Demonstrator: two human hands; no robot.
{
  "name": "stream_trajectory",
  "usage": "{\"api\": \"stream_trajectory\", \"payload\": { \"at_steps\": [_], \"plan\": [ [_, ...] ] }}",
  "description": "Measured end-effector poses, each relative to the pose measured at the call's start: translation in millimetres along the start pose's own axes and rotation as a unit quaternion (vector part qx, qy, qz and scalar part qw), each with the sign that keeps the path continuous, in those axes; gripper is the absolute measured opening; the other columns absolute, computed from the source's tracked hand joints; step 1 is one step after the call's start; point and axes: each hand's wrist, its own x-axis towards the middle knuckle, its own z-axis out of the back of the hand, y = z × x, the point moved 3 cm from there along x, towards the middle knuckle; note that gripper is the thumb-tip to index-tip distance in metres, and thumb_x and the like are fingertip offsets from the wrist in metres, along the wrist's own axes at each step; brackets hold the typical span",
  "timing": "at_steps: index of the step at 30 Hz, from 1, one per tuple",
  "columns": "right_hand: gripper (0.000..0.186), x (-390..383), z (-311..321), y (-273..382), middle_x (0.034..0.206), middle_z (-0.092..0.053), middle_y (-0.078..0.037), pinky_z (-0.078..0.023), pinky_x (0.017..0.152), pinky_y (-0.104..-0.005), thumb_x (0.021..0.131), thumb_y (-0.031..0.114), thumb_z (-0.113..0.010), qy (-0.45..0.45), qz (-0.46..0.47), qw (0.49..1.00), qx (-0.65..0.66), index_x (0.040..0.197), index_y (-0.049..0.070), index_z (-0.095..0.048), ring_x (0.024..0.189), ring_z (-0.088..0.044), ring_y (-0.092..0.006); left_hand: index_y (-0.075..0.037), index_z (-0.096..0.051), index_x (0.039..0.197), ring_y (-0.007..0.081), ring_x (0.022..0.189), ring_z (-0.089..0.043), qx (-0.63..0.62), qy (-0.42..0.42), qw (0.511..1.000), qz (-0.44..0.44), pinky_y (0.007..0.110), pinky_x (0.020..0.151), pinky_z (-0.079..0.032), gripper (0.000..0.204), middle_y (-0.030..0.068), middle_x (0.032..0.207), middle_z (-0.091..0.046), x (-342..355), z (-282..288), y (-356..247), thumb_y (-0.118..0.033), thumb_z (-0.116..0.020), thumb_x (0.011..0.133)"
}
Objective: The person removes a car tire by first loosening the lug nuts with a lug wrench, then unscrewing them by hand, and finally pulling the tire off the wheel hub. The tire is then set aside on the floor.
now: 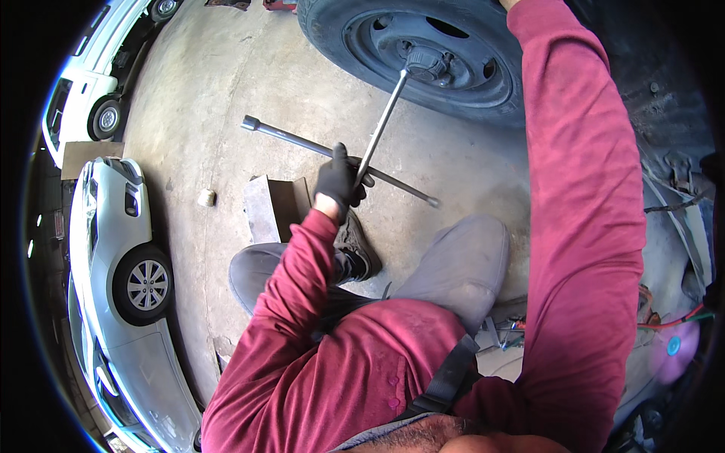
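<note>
Grey concrete garage floor (211, 90) spread out, white cars (121, 257) at nine o'clock. Gloved left hand (340, 180) had fingers wrapped around a steel cross-shaped wheel wrench (381, 124) on the black wheel's (423, 53) hub at twelve; right hand's fingers out of sight.

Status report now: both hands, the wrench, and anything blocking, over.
Left hand, black glove, shut on metal cross-shaped wheel wrench at its centre. Right hand out of view above the black wheel. Wrench socket on wheel hub. Nothing blocking.

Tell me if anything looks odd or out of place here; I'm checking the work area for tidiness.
A few loose bits lie on the concrete floor: a bent piece of cardboard beside the person's shoe and a small pale block to its left. The cross wrench, gripped by the gloved left hand, sits squarely on the wheel hub.
</note>
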Motion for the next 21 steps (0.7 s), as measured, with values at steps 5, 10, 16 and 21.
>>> {"api": "stream_trajectory", "payload": {
  "at_steps": [5, 10, 16, 21],
  "plan": [
    [0.037, 3, -1, -3, 0.088, -0.074, -0.020, -0.055, 0.078, -0.0520, 0.095, 0.039, -0.064, 0.005, 0.004, 1.000, -0.009, 0.087, 0.005, -0.077, 0.084, -0.072, -0.0389, -0.003, -0.065, 0.101, 0.0193, 0.042, -0.049, 0.016, 0.196, 0.961, 0.196, 0.034, 0.040, -0.041, 0.078, 0.0097, 0.067, -0.065, 24, 6, 1, -0.063, -0.016, 0.111],
    [0.036, 3, -2, -7, 0.090, -0.074, -0.020, -0.055, 0.078, -0.0524, 0.095, 0.039, -0.064, 0.006, -0.017, 0.999, 0.037, 0.090, 0.005, -0.076, 0.085, -0.072, -0.0397, 0.001, -0.061, 0.113, 0.0257, 0.051, -0.063, 0.090, -0.046, 0.993, 0.055, 0.041, 0.048, -0.054, 0.049, 0.0185, 0.086, -0.073, 22, -5, 13, -0.045, -0.046, 0.108],
    [0.038, 4, -1, -5, 0.090, -0.074, -0.021, -0.055, 0.078, -0.0526, 0.096, 0.039, -0.063, 0.046, -0.029, 0.997, 0.048, 0.090, 0.004, -0.076, 0.085, -0.072, -0.0399, 0.004, -0.051, 0.142, 0.0410, 0.109, -0.065, 0.305, -0.064, 0.917, -0.248, 0.047, 0.095, -0.054, 0.070, 0.0286, 0.126, -0.058, -26, -20, 16, -0.037, -0.077, 0.091],
    [0.037, 4, -2, -7, 0.090, -0.074, -0.021, -0.055, 0.077, -0.0525, 0.096, 0.038, -0.063, 0.017, -0.012, 0.999, 0.029, 0.088, 0.004, -0.076, 0.084, -0.072, -0.0394, 0.008, -0.063, 0.120, 0.0376, 0.098, -0.067, 0.296, -0.089, 0.933, -0.183, 0.044, 0.091, -0.053, 0.072, 0.0245, 0.108, -0.068, -35, -37, 5, -0.049, -0.086, 0.082]
  ]
}}
